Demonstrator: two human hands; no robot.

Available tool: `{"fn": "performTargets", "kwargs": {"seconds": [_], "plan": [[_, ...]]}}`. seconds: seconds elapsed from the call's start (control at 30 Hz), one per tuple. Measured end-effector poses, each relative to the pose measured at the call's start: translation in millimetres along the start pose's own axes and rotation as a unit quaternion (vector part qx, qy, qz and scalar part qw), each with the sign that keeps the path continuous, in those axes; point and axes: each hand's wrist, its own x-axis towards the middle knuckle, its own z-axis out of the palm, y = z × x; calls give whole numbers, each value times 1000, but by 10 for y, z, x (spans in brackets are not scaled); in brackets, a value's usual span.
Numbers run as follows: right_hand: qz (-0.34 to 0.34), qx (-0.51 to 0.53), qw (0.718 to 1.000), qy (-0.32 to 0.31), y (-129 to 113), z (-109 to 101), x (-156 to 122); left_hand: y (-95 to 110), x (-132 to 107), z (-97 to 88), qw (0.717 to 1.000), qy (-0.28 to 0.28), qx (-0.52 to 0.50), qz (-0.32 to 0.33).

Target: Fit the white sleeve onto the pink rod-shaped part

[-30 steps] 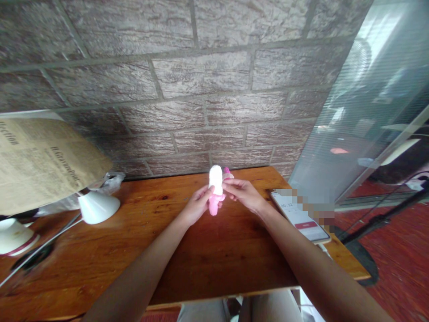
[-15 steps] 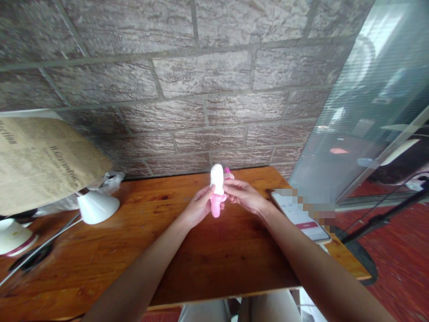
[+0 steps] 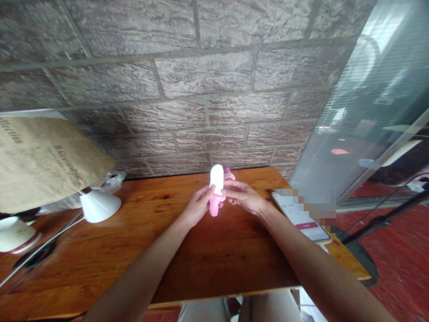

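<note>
A small pink and white soft object (image 3: 216, 185), perhaps rolled cloth, is held upright above the wooden table (image 3: 208, 255) near its far edge. My left hand (image 3: 197, 209) pinches it from the left, fingers closed on its middle. From the right, my right hand (image 3: 244, 197) grips the same object with closed fingers. The white part stands on top and the pink part hangs below my fingers. I cannot make out what the object is.
A phone (image 3: 303, 219) with a lit screen lies at the table's right edge. A white desk lamp (image 3: 99, 205) and a newspaper-print sheet (image 3: 43, 158) are on the left, with a white bowl-like item (image 3: 15, 235). A brick wall stands behind; a glass partition (image 3: 362, 112) is on the right.
Almost nothing differs. Both hands keep hold of the pink and white object, which shifted only slightly up and down.
</note>
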Motion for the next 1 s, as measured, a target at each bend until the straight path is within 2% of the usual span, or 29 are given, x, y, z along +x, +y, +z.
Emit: {"fn": "performTargets", "kwargs": {"seconds": [0.23, 0.43, 0.53, 0.73, 0.87, 1.0], "plan": [[22, 7, 1000, 2, -114, 12, -34, -39, 11, -30, 1000, -16, 20, -6], [-15, 11, 998, 63, -176, -24, -22, -119, 16, -54, 997, -18, 73, -33], [-23, 32, 998, 39, -180, -17, -31, -121, 10, -56, 996, -27, 74, -32], [15, 74, 995, -67, -244, 6, -115, -88, -30, 12, 995, -74, 43, -58], [38, 70, 995, -66, -239, -4, -121, -92, -42, 32, 994, -74, 47, -59], [28, 84, 993, -75, -192, -41, -93, -99, -41, 32, 994, -75, 60, -56]]}}
